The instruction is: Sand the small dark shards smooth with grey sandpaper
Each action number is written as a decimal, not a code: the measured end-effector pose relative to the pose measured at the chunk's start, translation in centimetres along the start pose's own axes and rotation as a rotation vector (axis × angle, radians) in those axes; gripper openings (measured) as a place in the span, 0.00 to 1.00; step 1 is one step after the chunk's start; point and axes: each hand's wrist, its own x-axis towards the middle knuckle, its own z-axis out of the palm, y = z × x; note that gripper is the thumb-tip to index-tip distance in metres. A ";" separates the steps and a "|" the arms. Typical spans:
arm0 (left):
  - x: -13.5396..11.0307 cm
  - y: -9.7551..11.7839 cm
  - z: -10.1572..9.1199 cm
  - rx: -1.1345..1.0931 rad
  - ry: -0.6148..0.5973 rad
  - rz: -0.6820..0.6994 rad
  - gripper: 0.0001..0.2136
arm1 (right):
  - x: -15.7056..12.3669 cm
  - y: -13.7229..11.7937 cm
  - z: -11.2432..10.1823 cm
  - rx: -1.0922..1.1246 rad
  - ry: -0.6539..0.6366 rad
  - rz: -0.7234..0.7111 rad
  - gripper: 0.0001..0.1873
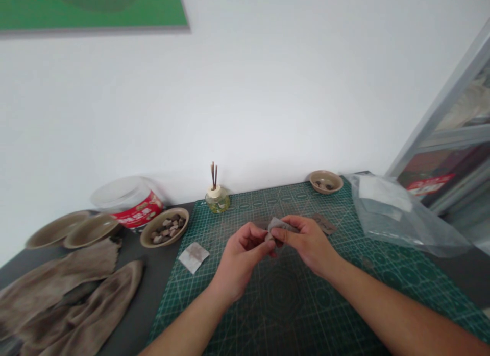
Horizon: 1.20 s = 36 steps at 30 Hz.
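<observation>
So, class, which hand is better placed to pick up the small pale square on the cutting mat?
Probably the left hand: it is closer to the pale square; the right hand lies beyond the grey scrap both pinch.

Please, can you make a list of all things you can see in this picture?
Cutting mat: 1, green, on dark desk
Grey scrap: 1, grey, between both hands
Brown scrap: 1, brown, on mat, beyond right hand
Pale square: 1, whitish with brown stain, on mat's left
Diffuser bottle: 1, clear with yellow liquid, mat's back edge
Pebble bowl: 1, tan, left of mat
Small bowl: 1, tan, on mat's back edge
Shallow dishes: 2, tan, far left
Tub: 1, white and red, back left
Cloths: 2, grey-brown, front left
Plastic bag: 1, clear, right
Left hand: 1, pinching scrap
Right hand: 1, pinching scrap
</observation>
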 end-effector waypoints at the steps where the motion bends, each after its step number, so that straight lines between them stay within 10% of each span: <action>1: 0.0 0.1 0.0 -0.030 -0.002 -0.001 0.09 | 0.0 -0.2 0.0 0.001 -0.003 -0.002 0.09; 27: -0.2 0.5 0.1 -0.176 -0.081 -0.051 0.09 | -0.7 -0.9 0.4 -0.020 -0.027 0.000 0.10; 36: 0.2 0.2 0.0 0.035 -0.031 0.074 0.10 | 0.3 0.0 -0.4 -0.205 0.287 -0.136 0.10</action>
